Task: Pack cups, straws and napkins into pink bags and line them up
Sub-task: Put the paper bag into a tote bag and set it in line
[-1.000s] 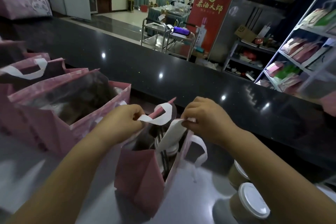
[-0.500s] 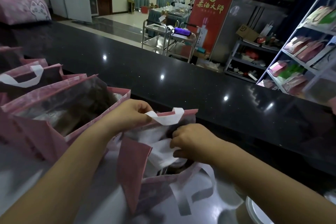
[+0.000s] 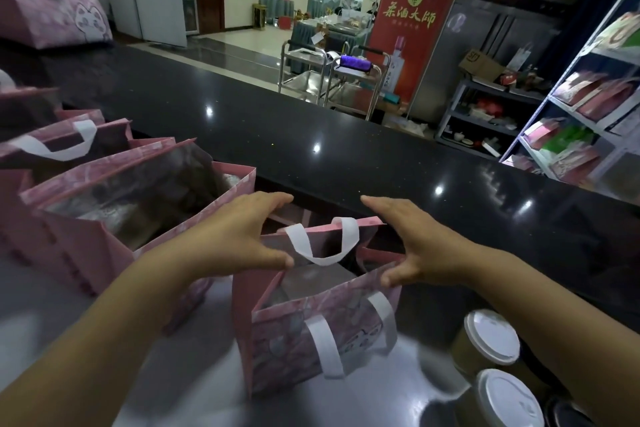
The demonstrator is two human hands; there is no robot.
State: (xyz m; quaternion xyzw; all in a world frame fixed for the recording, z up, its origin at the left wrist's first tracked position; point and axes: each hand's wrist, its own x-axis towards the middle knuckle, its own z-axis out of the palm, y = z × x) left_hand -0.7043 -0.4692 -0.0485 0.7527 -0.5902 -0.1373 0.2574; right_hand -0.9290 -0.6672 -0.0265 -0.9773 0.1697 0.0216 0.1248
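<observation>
Our spread left hand (image 3: 239, 239) and right hand (image 3: 415, 246) flank the upright pink paper bag (image 3: 318, 329) (fingers open, gripping nothing); we should press its sides evenly.

A pink bag (image 3: 311, 333) stands upright on the grey table (image 3: 180, 374), its mouth open. The left hand (image 3: 239, 239) presses its left wall and the right hand (image 3: 412, 246) its right wall, fingers (image 3: 273, 199) spread wide. Left of the bag stands a row of pink bags (image 3: 104, 204); to its right, two lidded cups (image 3: 495, 367).
</observation>
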